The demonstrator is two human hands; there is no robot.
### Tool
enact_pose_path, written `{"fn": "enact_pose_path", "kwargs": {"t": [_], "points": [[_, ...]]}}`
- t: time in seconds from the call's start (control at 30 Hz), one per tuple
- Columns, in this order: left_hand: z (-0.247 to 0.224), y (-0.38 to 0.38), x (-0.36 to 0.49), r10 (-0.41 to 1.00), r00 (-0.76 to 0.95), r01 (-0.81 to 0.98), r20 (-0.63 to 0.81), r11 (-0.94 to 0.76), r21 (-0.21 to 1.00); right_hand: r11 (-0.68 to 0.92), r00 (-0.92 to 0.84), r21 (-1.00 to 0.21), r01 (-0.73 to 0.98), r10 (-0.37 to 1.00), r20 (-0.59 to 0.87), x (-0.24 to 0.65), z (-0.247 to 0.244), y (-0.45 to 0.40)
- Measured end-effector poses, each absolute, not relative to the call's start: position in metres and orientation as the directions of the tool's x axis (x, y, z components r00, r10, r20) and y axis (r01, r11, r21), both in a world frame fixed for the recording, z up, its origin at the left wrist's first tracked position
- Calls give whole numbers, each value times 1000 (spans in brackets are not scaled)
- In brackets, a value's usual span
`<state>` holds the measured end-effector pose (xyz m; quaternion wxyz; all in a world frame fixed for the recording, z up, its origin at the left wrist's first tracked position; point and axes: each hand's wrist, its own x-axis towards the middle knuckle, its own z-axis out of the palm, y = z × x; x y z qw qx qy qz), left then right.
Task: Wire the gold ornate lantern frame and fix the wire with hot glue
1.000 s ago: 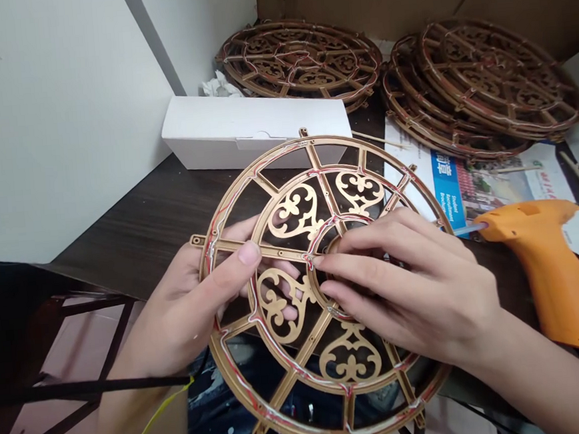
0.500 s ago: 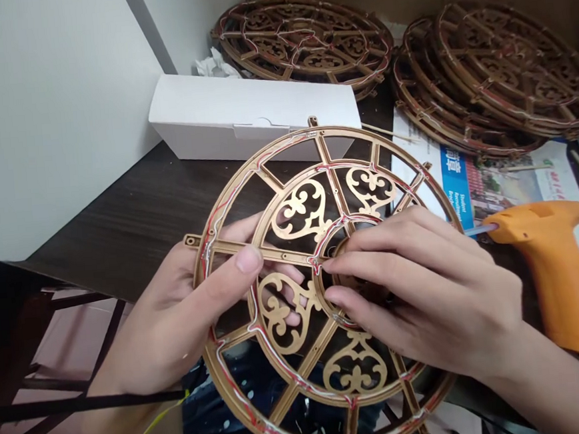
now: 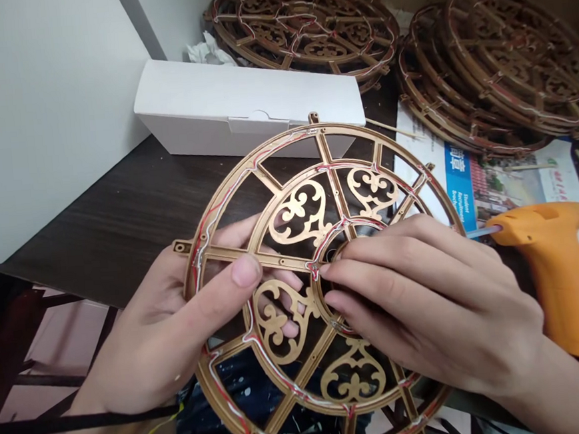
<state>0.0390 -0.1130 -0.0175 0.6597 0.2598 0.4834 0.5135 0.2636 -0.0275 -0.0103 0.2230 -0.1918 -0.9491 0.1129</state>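
Note:
A round gold openwork frame (image 3: 307, 386) with spokes and scrolled ornaments is held up, tilted toward me. Red and white wires (image 3: 231, 382) run in the grooves of its rings. My left hand (image 3: 177, 313) grips its left side, thumb pressed on a spoke and fingers behind, showing through the gaps. My right hand (image 3: 436, 292) is at the small centre ring, thumb and fingertips bent close together beside the wires there. Whether those fingertips pinch a wire or the ring's edge is hard to see.
A white box (image 3: 250, 100) lies behind the frame. Stacks of similar wired frames (image 3: 299, 29) stand at the back, more (image 3: 522, 58) at the right on a printed brochure (image 3: 512, 179). An orange glue gun (image 3: 559, 269) lies right of my right hand.
The frame has shifted slightly left and tilted a little, with both hands still on it. My right fingertips stay at the centre ring. The background has shifted slightly with the camera.

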Motion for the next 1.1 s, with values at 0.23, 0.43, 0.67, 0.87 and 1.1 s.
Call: {"fn": "enact_pose_path", "kwargs": {"t": [0.23,0.43,0.67,0.87,1.1], "points": [[-17,-114,43,913,-33,-479,-406,342,808,901,-821,-295,319,418,389,265,-8,-33],[-17,-112,41,934,24,-459,-355,326,827,884,-810,-337,322,442,385,263,-9,-33],[-22,-109,35,946,72,-387,-316,319,865,876,-821,-353,329,450,352,264,-5,-29],[-22,-112,35,959,51,-391,-278,275,878,872,-818,-378,312,449,359,269,-4,-26],[-35,-117,29,946,120,-369,-300,323,872,902,-838,-330,278,395,376,269,-7,-24]]}}
